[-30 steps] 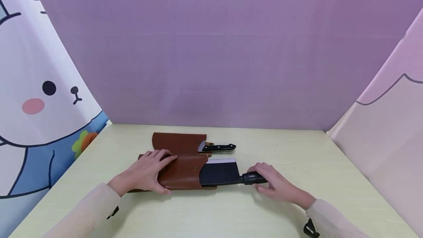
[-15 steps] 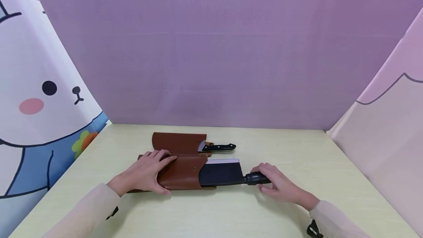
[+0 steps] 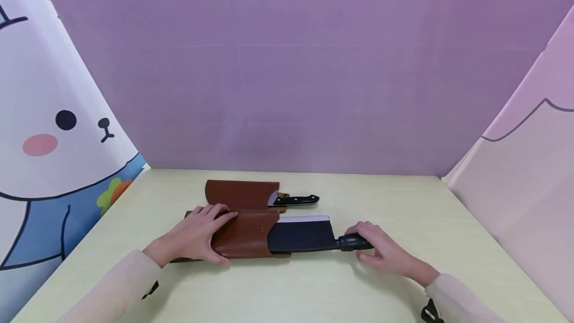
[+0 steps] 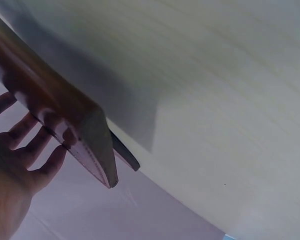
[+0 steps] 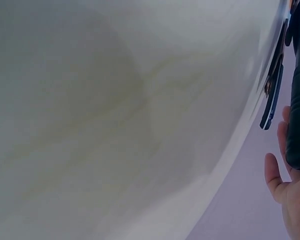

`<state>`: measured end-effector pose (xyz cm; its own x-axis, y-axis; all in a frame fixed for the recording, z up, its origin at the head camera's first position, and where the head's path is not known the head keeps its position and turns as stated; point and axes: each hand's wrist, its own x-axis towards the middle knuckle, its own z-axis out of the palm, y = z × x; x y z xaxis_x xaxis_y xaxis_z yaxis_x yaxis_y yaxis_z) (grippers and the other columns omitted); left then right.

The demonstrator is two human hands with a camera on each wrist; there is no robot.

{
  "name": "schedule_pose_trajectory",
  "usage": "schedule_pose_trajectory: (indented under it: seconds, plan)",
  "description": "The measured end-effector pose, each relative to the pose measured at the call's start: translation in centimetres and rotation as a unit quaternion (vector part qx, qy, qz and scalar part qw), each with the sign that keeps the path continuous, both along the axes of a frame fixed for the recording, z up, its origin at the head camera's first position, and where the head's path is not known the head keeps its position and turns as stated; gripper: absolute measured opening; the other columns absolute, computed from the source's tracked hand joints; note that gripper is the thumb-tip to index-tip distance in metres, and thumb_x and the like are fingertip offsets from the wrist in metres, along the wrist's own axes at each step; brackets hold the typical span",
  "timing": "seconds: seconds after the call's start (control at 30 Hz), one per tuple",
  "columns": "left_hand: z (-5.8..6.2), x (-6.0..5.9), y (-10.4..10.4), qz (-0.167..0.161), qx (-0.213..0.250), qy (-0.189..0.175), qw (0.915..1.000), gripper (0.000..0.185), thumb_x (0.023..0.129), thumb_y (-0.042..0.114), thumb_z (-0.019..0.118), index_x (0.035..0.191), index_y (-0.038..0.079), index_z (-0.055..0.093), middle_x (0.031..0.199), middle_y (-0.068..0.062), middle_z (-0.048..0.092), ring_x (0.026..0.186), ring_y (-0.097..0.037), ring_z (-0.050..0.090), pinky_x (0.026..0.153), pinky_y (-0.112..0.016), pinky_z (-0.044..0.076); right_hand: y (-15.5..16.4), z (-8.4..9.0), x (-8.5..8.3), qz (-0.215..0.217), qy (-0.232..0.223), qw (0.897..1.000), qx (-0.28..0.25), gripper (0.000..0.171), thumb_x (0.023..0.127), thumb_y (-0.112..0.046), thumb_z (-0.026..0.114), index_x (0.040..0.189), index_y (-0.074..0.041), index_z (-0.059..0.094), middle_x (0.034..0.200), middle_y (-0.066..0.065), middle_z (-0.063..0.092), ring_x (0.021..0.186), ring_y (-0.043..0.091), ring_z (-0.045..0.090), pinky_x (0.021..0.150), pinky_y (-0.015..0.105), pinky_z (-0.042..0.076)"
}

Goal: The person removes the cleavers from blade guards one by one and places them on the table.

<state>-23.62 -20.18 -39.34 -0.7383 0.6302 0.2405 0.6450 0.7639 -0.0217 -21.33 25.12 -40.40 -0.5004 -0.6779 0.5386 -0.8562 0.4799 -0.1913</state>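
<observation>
A black cleaver (image 3: 302, 236) with a bright edge strip lies partly inside a brown leather sheath (image 3: 248, 234). Much of its blade shows past the sheath's curved mouth. My left hand (image 3: 194, 236) holds the sheath's left part, thumb at the near edge and fingers over the far side; in the left wrist view, fingertips touch the leather (image 4: 42, 85). On the right, my right hand (image 3: 384, 250) grips the cleaver's black handle (image 3: 352, 242) near its end. The right wrist view shows that ribbed handle (image 5: 297, 120) beside the fingers. The blade's tip is hidden within the sheath.
Just behind lies a second brown sheath (image 3: 239, 193) with a smaller knife in it, whose black riveted handle (image 3: 298, 200) points right. Both sit on a pale wooden table (image 3: 394, 198). A purple panel (image 3: 287, 88) stands at the table's back, with printed cloths at both sides.
My right hand has moved slightly to the right with the cleaver, so more of the blade shows outside the sheath. The left hand and sheath have stayed nearly still.
</observation>
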Motion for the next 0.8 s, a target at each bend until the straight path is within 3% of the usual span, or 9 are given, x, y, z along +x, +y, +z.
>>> schedule_pose_trajectory:
  seconds: [0.8]
  plan:
    - [0.0, 0.3, -0.6, 0.000, 0.010, -0.018, 0.9998, 0.104, 0.054, 0.084, 0.056, 0.135, 0.019, 0.045, 0.124, -0.002, 0.044, 0.110, -0.018, 0.043, 0.090, -0.047, 0.038, 1.3, 0.6, 1.2, -0.026, -0.013, 1.000, 0.004, 0.046, 0.066, -0.003, 0.069, 0.109, -0.013, 0.057, 0.093, -0.015, 0.057, 0.083, -0.001, 0.046, 0.074, 0.026, 0.037]
